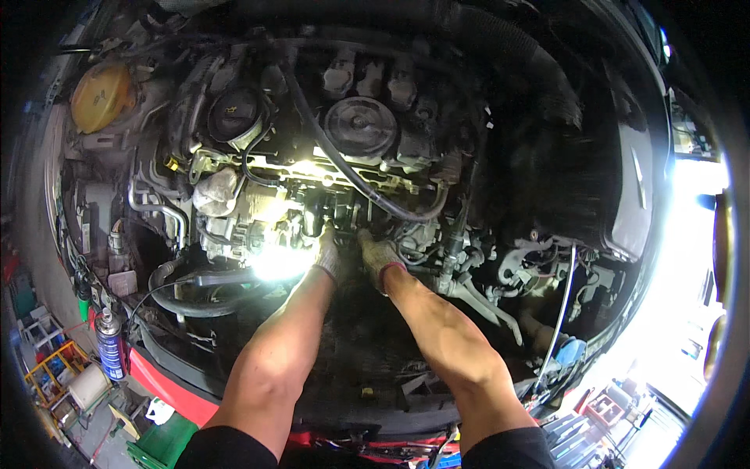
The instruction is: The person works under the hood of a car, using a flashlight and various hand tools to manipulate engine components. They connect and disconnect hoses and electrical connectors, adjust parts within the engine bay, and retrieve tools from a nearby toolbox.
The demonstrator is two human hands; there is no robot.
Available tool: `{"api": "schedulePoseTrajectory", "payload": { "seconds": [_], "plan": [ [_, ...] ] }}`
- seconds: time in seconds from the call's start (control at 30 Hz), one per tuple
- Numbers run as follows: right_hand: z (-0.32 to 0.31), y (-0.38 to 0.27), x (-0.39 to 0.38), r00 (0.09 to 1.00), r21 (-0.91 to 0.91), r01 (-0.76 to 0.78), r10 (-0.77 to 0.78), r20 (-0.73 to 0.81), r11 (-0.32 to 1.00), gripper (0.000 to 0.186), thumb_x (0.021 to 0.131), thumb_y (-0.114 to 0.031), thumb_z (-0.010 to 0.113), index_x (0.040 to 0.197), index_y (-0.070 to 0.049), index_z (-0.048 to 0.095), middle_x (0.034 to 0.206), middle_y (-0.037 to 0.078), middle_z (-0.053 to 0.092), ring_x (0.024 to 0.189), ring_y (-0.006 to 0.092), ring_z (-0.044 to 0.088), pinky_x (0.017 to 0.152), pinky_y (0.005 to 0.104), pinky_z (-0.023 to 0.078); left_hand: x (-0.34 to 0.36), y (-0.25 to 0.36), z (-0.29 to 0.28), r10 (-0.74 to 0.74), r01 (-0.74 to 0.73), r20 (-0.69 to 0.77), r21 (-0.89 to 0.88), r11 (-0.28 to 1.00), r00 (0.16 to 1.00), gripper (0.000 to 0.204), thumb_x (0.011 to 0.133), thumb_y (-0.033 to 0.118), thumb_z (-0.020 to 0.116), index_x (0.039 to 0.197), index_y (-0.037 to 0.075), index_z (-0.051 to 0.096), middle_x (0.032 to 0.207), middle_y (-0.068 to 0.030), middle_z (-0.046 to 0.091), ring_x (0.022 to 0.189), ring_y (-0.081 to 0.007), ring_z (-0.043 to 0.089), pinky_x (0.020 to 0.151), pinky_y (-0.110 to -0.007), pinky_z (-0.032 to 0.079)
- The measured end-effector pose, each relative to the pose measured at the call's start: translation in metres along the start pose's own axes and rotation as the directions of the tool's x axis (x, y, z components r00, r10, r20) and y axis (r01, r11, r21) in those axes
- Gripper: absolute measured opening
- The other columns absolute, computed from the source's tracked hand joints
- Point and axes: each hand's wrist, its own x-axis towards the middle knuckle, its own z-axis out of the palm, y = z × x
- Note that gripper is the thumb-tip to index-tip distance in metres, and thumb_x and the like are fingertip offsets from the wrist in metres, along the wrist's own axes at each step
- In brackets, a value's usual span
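Observation:
I look down into a car's open engine bay. Both my hands wear grey knit gloves and reach deep into the front of the engine (351, 141). My left hand (328, 254) presses against a dark part just below the lit area, beside a bright work light (277, 262). My right hand (377, 254) sits close to it, fingers pointing up toward the same dark component (320, 215). What either hand grips is hidden by the gloves and shadow.
A yellow reservoir cap (100, 95) sits at far left, a black oil filler cap (234, 113) beside it. Black hoses (344, 168) cross the engine. A blue spray can (109, 344) stands at the lower left. The red bumper edge (176, 387) runs below.

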Motion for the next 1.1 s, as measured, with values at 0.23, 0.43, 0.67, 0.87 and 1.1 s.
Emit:
{"api": "schedulePoseTrajectory", "payload": {
  "seconds": [0.23,0.43,0.67,0.87,1.1],
  "plan": [
    [-0.059,-0.04,-0.035,0.86,0.13,-0.227,0.136,0.492,0.965,0.061,0.099,-0.047,0.057,0.135,0.002,0.057,0.129,0.016,0.064,0.105,0.0278,0.065,0.076,0.0401,0.059,-0.024,0.002,-0.003,0.033,-0.034,-0.072,-0.009,0.999,0.997,0.063,0.104,0.059,0.028,0.13,0.011,0.06,0.122,-0.0172,0.066,0.107,-0.0403,0.062,0.1,-0.057,0.047],
    [-0.106,-0.036,-0.012,0.909,0.307,-0.317,0.195,0.369,0.897,0.056,0.099,-0.047,0.057,0.129,0.0,0.054,0.098,0.019,0.069,0.075,0.028,0.067,0.067,0.0374,0.057,-0.056,0.005,0.021,0.024,-0.005,-0.15,0.125,0.992,0.988,0.059,0.103,0.06,0.033,0.129,0.014,0.059,0.119,-0.013,0.067,0.109,-0.0302,0.062,0.095,-0.051,0.049],
    [-0.063,-0.005,0.009,0.948,-0.305,0.184,-0.087,0.307,0.934,0.062,0.1,-0.043,0.055,0.14,0.004,0.046,0.13,0.027,0.061,0.124,0.0363,0.056,0.106,0.0419,0.04,-0.056,-0.007,0.028,0.051,-0.034,-0.233,0.075,0.997,0.971,0.053,0.1,0.061,0.045,0.123,0.017,0.063,0.109,-0.0105,0.069,0.096,-0.0278,0.061,0.082,-0.042,0.051],
    [-0.023,0.006,0.011,0.985,-0.096,0.159,-0.165,-0.058,0.983,0.04,0.106,-0.03,0.037,0.123,0.0,0.057,0.094,0.024,0.071,0.086,0.0406,0.07,0.078,0.0503,0.054,-0.04,-0.004,0.019,0.098,-0.103,-0.094,-0.047,0.994,0.991,0.057,0.105,0.056,0.034,0.128,0.01,0.059,0.122,-0.0151,0.066,0.111,-0.0325,0.063,0.102,-0.048,0.05],
    [-0.033,0.023,0.04,0.977,-0.324,0.118,-0.051,0.208,0.939,0.046,0.103,-0.042,0.042,0.099,-0.001,0.062,0.066,0.02,0.064,0.056,0.0306,0.065,0.056,0.0448,0.053,-0.015,-0.003,-0.007,0.04,-0.039,-0.108,0.013,0.999,0.993,0.054,0.106,0.056,0.032,0.121,0.013,0.062,0.115,-0.0101,0.068,0.1,-0.0276,0.064,0.089,-0.041,0.055]
  ]
}}
